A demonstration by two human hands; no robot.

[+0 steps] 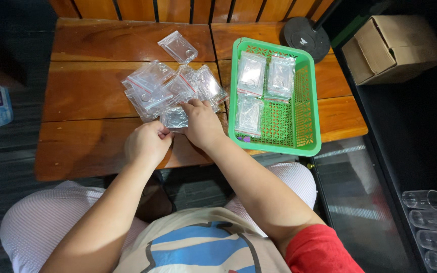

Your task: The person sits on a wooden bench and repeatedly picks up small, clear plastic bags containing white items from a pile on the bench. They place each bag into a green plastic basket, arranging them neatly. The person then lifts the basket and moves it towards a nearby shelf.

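The wooden slat table (92, 96) carries everything, and the green plastic basket (307, 101) standing on its right part serves here as the landmark. Inside the basket lie three filled clear bags (253, 73), two side by side at the far end and one nearer the person, with the near right part of its mesh floor bare. Just left of the basket sits a loose heap of small zip bags (170, 88) with red seal strips, and one more bag (178, 46) lies apart, beyond the heap toward the far edge. At the near edge of the heap, left of the basket's near corner, both hands meet on a single small bag (174, 119): the right hand (203, 125) lies over its right side with fingers pressing down, and the left hand (148, 142) is curled narrow, pinching its near left edge. To my judgement the step in hand is closing or flattening this one bag, and the next move would call for a firm pinch along the seal, then a short carry rightward into the basket. What the bag holds cannot be made out; its plastic glares and the right hand covers part of it. Farther right of the basket, a cardboard box (393, 48) and some clear tubes (428, 222) are cut off by the frame.
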